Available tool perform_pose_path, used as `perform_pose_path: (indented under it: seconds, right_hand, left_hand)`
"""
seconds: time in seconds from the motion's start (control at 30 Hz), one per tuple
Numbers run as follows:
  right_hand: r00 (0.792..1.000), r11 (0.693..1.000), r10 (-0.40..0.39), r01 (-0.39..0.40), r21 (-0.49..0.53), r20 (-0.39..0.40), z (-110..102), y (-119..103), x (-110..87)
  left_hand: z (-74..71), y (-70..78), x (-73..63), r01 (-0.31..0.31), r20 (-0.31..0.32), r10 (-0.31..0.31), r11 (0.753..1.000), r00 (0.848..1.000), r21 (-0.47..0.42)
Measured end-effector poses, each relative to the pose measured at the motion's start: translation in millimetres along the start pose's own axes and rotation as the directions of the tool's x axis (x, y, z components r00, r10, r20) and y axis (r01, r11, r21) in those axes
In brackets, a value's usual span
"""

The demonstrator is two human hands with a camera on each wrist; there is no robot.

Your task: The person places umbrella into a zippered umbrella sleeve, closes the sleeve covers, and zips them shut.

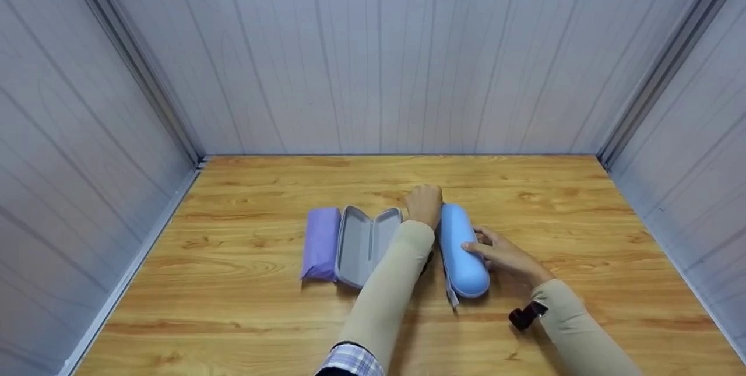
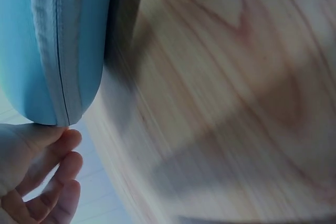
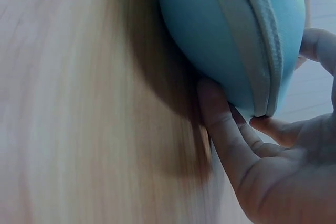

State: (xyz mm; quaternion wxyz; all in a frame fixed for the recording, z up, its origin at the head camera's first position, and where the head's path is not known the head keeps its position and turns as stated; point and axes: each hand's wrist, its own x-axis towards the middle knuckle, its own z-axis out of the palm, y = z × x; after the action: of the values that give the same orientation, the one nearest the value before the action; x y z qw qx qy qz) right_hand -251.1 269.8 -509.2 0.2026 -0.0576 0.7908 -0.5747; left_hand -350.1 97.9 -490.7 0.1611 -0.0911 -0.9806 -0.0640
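Blue case (image 1: pixel 465 253) sits right of centre on the surface (image 1: pixel 245 317), long axis running away from the person, far end angled slightly left. Whether its underside rests fully on the surface cannot be told. The zip (image 2: pixel 60 66) stands out along its side in the wrist views, between 2 pale bands of tape. A thin grey strip (image 1: pixel 452 296) hangs at the near left edge of the case.

Left hand (image 1: pixel 424 204): at the far end of the blue case. Grip closed to a pinch there; thumb and index fingertip meet right at the tip of the zip, remaining fingers bent. Whether a pull tab lies between the fingertips: hidden, cannot tell.

Right hand (image 1: pixel 510 256): on the right side of the blue case, nearer its rounded near end. Grip part-closed, spread to the width of the case and holding it: thumb over the top, fingers against the side, 1 finger at the lower edge next to the surface.

Left of the blue case, an open case (image 1: pixel 354 248) with grey lining, its 2 halves spread apart; left forearm covers part of the right half. Directly beside its left edge, a purple pouch (image 1: pixel 320 242), lying lengthwise.

Both forearms in beige sleeves (image 1: pixel 387 294); plaid cuff (image 1: pixel 352 357) on the left arm, dark device (image 1: pixel 527 315) at the right wrist. Pale panelled walls (image 1: pixel 379 55) on 3 sides.
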Motion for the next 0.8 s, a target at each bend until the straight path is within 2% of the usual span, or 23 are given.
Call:
perform_pose_path:
  seconds: [0.37,0.5,0.67,0.8]
  right_hand:
    - [1.0,1.0,0.008,-0.008,0.009,0.007,0.8,-0.2,3.3]
    - [1.0,1.0,0.003,-0.003,0.019,0.013,0.3,1.2,3.5]
    - [1.0,0.999,0.028,-0.028,0.018,0.006,1.0,1.8,3.7]
    - [0.999,0.999,0.041,-0.041,0.008,-0.005,0.6,1.7,3.0]
  left_hand:
    - [-1.2,-4.5,2.9,-0.018,0.021,0.021,0.994,1.0,-0.11]
    - [-2.2,-5.4,3.1,-0.006,0.028,0.009,0.995,1.0,-0.101]
    - [-8.2,-6.0,3.4,0.014,0.086,-0.005,0.995,0.996,-0.096]
    - [-16.5,-6.6,1.2,0.014,0.14,0.012,0.984,0.99,-0.178]
